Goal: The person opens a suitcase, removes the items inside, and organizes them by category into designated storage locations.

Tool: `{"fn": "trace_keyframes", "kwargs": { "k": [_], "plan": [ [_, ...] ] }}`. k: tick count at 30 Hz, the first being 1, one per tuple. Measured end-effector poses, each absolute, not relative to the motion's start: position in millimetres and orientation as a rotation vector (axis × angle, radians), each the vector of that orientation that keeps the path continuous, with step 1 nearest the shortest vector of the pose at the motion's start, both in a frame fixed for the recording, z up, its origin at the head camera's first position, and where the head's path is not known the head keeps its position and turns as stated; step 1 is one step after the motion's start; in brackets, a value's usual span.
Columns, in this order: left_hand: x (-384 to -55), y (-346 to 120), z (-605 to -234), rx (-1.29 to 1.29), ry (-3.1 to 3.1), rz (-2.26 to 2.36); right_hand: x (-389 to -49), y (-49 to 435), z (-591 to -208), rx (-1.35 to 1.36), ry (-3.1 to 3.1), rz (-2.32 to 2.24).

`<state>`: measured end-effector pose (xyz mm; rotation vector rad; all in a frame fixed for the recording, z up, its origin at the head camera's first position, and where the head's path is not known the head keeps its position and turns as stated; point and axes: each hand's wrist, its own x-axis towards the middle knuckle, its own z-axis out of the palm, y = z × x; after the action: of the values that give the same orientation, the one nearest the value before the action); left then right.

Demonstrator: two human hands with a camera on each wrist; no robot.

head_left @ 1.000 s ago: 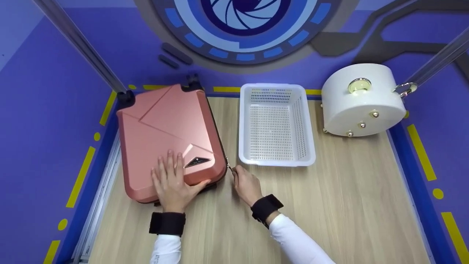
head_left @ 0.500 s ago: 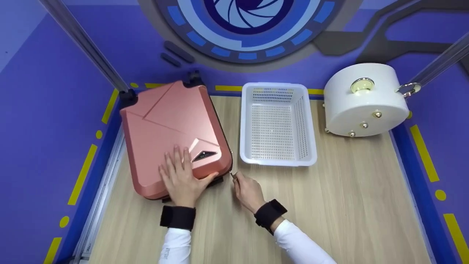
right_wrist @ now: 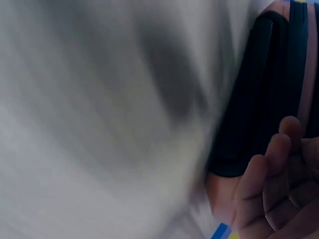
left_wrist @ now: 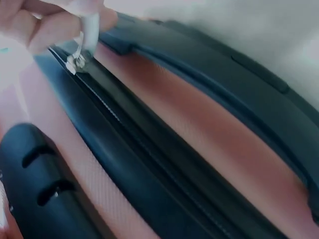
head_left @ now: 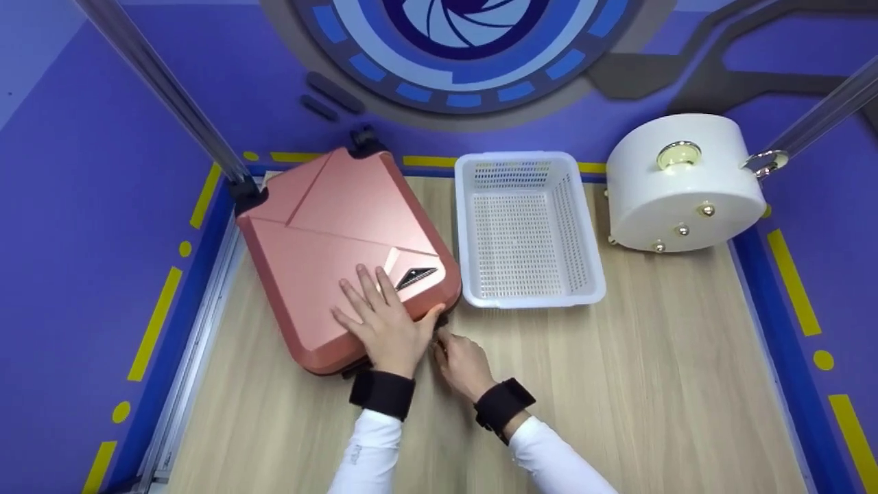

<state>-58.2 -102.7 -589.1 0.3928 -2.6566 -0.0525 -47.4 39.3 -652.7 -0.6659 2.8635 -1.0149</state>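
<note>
A pink hard-shell suitcase (head_left: 329, 240) lies flat and turned at an angle on the left of the wooden surface. My left hand (head_left: 391, 329) rests on its near end with the fingers spread straight and the thumb over the edge. Beside that edge, my right hand (head_left: 465, 363) pinches a metal zipper pull (left_wrist: 90, 34), best seen in the left wrist view. The zipper (left_wrist: 117, 117) runs along the suitcase's side between black strips. A black carry handle (left_wrist: 214, 79) arches alongside it. The right wrist view shows my right fingers curled next to the suitcase's side.
A white perforated plastic basket (head_left: 598, 291) stands right of the suitcase, close to its near right corner. Farther right is a white rounded case (head_left: 645, 185) with gold studs and a metal clasp. Blue-purple walls (head_left: 82, 226) enclose the back and sides.
The suitcase's near end has swung right, toward the basket, with my left hand on it. My right hand has stayed in about the same place, with the zipper pull now at the suitcase's near side.
</note>
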Motion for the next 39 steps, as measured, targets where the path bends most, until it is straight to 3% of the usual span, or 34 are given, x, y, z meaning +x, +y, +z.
{"fn": "trace_keyframes", "kwargs": {
  "k": [6,12,19,33,39],
  "plan": [
    [-51.9,-111.8,-579.0,0.267,-2.782,-0.112,-56.4,51.6,-652.5,-0.651,2.904,-0.978],
    [-37.4,-169.4,-562.0,-0.018,-2.909,-0.279,-59.7,58.7,-655.1,-0.639,2.966,-1.012],
    [-24.7,-216.2,-558.4,-0.100,-2.918,-0.346,-61.4,59.4,-656.9,-0.602,2.967,-1.019],
    [-2.5,-189.5,-567.3,0.187,-2.850,-0.314,-69.4,46.4,-662.4,-0.469,2.955,-1.114],
    [-7.6,-166.5,-570.8,0.289,-2.740,-0.256,-77.0,39.8,-662.0,-0.359,2.886,-1.113]
  ]
}}
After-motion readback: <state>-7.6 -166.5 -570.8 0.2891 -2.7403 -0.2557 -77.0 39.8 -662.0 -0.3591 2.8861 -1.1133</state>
